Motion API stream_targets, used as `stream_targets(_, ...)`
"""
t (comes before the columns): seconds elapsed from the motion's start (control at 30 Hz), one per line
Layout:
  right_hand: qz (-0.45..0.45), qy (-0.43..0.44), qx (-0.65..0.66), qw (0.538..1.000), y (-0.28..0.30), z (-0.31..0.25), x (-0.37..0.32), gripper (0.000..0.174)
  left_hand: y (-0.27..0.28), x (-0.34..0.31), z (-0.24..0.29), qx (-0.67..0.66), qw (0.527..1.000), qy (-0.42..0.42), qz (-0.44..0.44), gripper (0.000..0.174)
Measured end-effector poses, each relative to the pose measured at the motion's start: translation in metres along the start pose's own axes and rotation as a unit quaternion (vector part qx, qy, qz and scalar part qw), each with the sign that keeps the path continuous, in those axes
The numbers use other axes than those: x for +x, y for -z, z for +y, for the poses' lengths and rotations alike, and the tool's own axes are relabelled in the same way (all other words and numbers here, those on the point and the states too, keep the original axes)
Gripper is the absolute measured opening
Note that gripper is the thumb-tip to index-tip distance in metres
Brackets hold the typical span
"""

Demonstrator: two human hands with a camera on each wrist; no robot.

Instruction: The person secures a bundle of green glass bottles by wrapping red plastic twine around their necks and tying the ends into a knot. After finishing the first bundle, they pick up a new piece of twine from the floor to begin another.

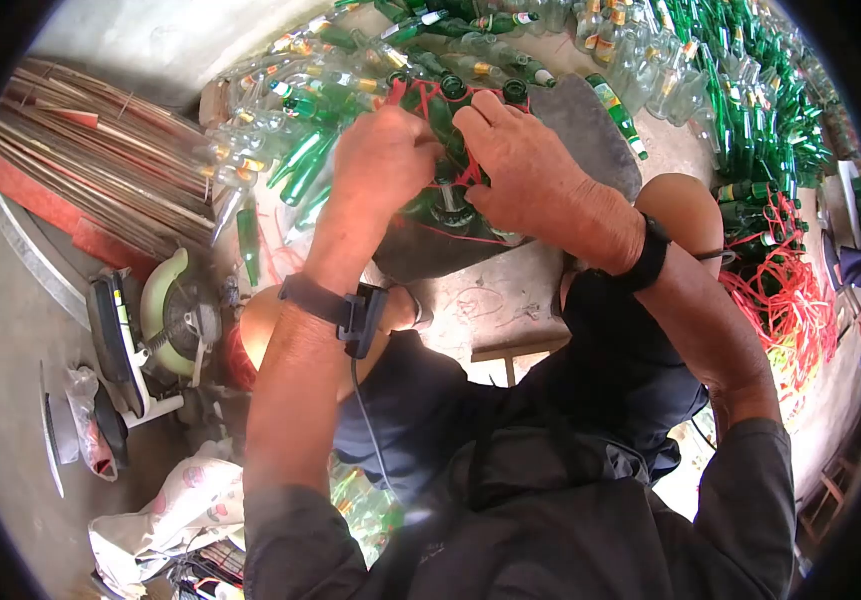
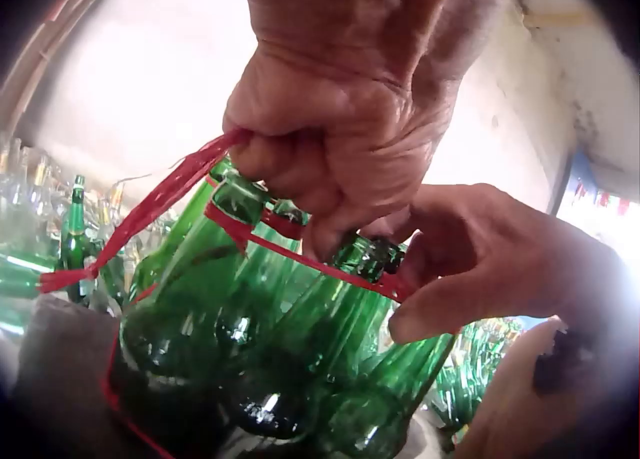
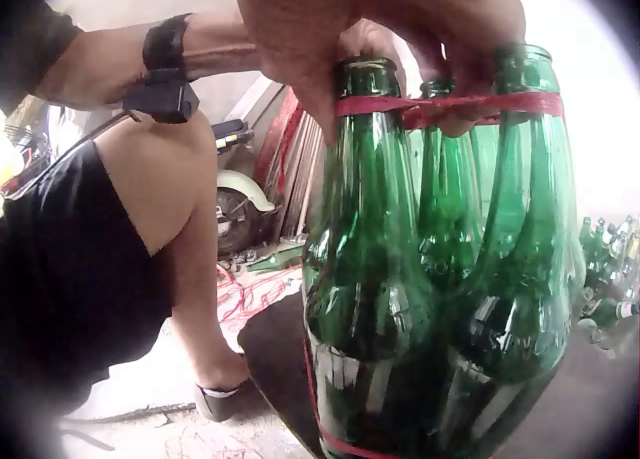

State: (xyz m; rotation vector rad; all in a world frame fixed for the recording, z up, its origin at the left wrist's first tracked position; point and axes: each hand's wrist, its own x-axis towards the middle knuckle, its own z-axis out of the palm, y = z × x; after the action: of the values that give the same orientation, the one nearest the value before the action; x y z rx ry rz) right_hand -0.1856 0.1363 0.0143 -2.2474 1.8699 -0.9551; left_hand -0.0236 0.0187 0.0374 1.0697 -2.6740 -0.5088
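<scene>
Head view: a bundle of green bottles [image 1: 440, 120] stands on the dark slab [image 1: 590, 120], mouths turned up toward the camera; the left grip [image 1: 385, 160] and right grip [image 1: 525, 145] meet it from opposite sides, above the slab. Loose bottles [image 1: 745, 110] heap beyond the slab and to its right, while long poles [image 1: 100, 170] lie to its left. Left wrist view: the left grip is clenched on a red strap [image 2: 165, 199], whose free end trails out over the slab; the bundle sits directly beneath, long axes running up into the grip. The right grip's thumb and fingers close on the strap at the necks. Right wrist view: the bottles rise near vertical above the slab, mouths up, necks just under the right grip; the strap circles the necks, and another red band [image 3: 350, 447] wraps their lower bodies.
</scene>
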Motion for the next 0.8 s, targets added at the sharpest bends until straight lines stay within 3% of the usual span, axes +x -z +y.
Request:
stream_targets(0.1, 0.011, 0.011, 0.019, 1.0, 0.001, 0.003, 0.001, 0.041, 0.003, -0.007, 0.004, 0.048, 0.998, 0.029, -0.009, 0.013)
stream_targets(0.3, 0.017, 0.013, 0.024, 0.999, 0.002, 0.002, -0.001, 0.042, -0.013, -0.036, 0.01, 0.066, 0.994, 0.043, 0.079, 0.014)
stream_targets(0.37, 0.012, 0.008, 0.022, 1.0, 0.003, 0.001, -0.002, 0.042, -0.017, -0.042, 0.013, -0.028, 0.987, 0.127, 0.091, 0.014)
stream_targets(0.5, 0.005, 0.017, 0.031, 0.999, 0.002, 0.004, -0.002, 0.042, -0.03, -0.054, 0.005, -0.143, 0.969, 0.173, 0.105, 0.017)
stream_targets(0.57, 0.009, 0.016, 0.039, 0.999, 0.002, 0.003, -0.001, 0.042, -0.034, -0.06, 0.005, -0.255, 0.934, 0.218, 0.12, 0.019)
stream_targets(0.8, 0.008, 0.022, 0.04, 0.999, 0.003, 0.004, 0.002, 0.042, -0.06, -0.075, 0.005, -0.389, 0.867, 0.209, 0.23, 0.019)
